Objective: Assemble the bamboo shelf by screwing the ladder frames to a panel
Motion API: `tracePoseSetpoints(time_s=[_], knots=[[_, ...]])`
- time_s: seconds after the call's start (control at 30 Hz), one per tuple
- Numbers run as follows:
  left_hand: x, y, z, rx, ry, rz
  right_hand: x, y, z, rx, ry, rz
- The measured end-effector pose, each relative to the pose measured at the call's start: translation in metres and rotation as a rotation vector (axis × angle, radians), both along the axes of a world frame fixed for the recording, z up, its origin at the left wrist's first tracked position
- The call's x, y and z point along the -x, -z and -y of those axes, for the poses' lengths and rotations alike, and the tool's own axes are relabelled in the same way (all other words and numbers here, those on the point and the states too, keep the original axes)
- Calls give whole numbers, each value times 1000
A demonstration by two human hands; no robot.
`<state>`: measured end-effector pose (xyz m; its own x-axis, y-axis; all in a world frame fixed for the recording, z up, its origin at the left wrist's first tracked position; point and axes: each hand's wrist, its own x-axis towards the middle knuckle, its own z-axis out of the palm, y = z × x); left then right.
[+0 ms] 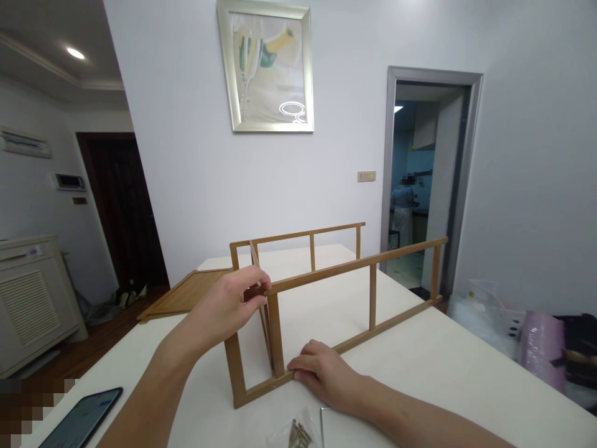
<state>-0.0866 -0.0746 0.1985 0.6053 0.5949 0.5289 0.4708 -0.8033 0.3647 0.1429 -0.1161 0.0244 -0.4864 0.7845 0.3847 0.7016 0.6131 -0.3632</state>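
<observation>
A light wooden frame (354, 266) of rails and uprights stands on the white table (438, 361), with two long ladder-like sides joined by a cross piece at the near end. My left hand (233, 305) pinches the top corner joint of the near rail, fingertips on a small screw or fitting there. My right hand (321, 373) lies flat on the table and presses the bottom rail of the same side. A bag of screws (296, 434) and a metal hex key (323, 426) lie just in front of my right hand.
A flat wooden panel (186, 294) lies at the table's far left edge. A phone (81, 420) rests at the near left corner. Plastic packaging and a purple roll (536, 339) sit on the right. A person stands in the far doorway (405, 205).
</observation>
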Motion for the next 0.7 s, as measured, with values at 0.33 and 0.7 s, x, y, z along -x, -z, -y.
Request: tracePoseSetpoints(time_s=[0.33, 0.7], knots=[[-1, -1, -1, -40, 22, -1, 0, 1, 0, -9, 3, 2], [1, 0, -3, -89, 58, -28, 0, 2, -1, -1, 9, -1]])
